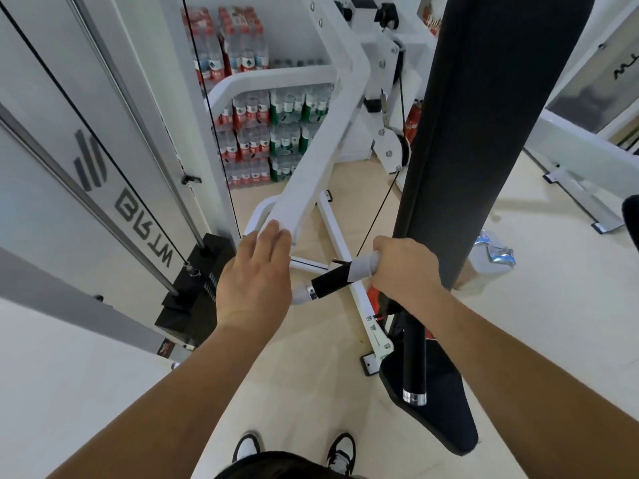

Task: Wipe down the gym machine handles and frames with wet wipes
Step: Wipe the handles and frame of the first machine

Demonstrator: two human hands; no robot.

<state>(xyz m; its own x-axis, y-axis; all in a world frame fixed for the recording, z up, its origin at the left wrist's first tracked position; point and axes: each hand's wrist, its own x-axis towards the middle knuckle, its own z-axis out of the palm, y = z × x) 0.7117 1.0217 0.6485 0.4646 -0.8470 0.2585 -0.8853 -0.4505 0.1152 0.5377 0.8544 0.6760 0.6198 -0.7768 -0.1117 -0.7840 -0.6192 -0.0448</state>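
Wiping the black handle grip (328,281).
Our right hand (404,267) clamps a wet wipe (363,267) round it; left hand (256,274), fingers together, rests on the white frame arm (311,157) just beside it.

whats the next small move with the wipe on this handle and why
Probably slide the right hand with the wet wipe leftward along the black grip toward its chrome collar. The wipe covers only the grip's right end, and the left hand rests on the white frame arm.

One wide-angle head camera looks steeply down and forward from close above the hands, taking in the machine frame (313,157), floor (539,305) and shoes (246,447).
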